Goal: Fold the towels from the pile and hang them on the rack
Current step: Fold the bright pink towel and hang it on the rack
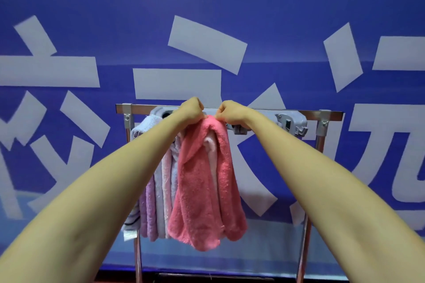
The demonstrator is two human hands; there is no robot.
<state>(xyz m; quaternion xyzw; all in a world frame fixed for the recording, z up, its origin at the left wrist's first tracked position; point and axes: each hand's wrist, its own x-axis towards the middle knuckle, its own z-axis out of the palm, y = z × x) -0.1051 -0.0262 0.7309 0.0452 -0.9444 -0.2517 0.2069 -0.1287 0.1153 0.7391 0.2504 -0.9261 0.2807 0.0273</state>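
Both hands are curled tight, left hand (192, 108) and right hand (231, 111) pinching the top edge of the pink towel (202, 179) at the rack (138, 109) bar, rest drooping to 6 o'clock, looks light and floppy so grabbing up top seems right.

Left hand (192, 108) and right hand (231, 111): seen from the back, fingertips curled out of sight. The top edge of the coral-pink fluffy towel (202, 179) disappears under both fists.

Chrome metal rack bar (264, 111): middle stretch hidden behind the hands.

Grey plastic fitting (292, 122) on the bar: partly covered by the right wrist; type cannot be determined.

Pale lilac and white hung towels (158, 190): largely screened by the left forearm (115, 179) and the pink towel; count uncertain.

Chrome rack legs (303, 248) and both forearms run off the bottom edge.

Small white tag (127, 235) at the lowest towel corner: unreadable.
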